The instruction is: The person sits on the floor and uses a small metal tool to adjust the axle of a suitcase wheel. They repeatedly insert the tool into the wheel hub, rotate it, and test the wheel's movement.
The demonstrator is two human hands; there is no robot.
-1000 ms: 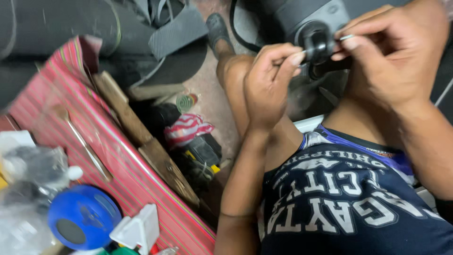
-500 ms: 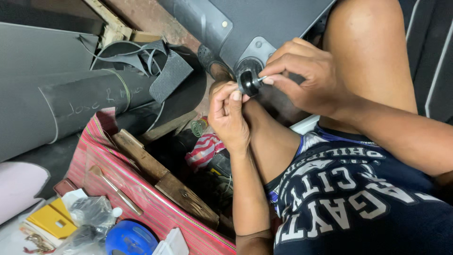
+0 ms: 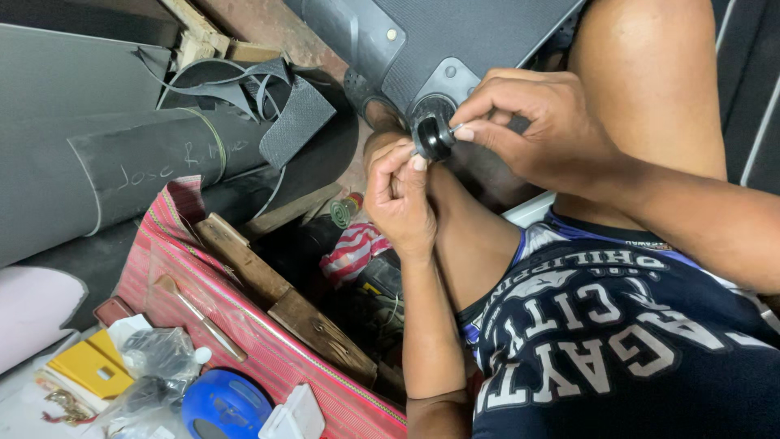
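**Both hands at the small black wheel on the grey case**

Your left hand (image 3: 398,199) is raised with its fingers curled in close, the fingertips (image 3: 418,161) pressing against the lower edge of a small black wheel (image 3: 434,138). Your right hand (image 3: 536,134) comes in from the right; its thumb and forefinger are pinched narrowly together right at the wheel's side. Whether they grip a thin pin or tool there or only the wheel's edge, you cannot tell from this view.

The wheel sits in a round socket at the bottom corner of a dark grey hard case (image 3: 455,41), which lies tilted across the top of the view above your bent knee (image 3: 650,73). The wheel is between your two hands, touching both.

Below your left forearm, an open red woven box (image 3: 268,349) holds wooden blocks (image 3: 276,293), a striped red-and-white cloth (image 3: 353,248) and dark tools that are hard to make out. A thin metal tool (image 3: 199,313) lies on the box's edge. To the left are rolls of grey sheet material (image 3: 106,162) with loose dark scraps (image 3: 296,122) draped on them. Near the bottom left are a blue round lid (image 3: 223,406), a crumpled clear plastic bag (image 3: 158,358) and a yellow packet (image 3: 89,366).
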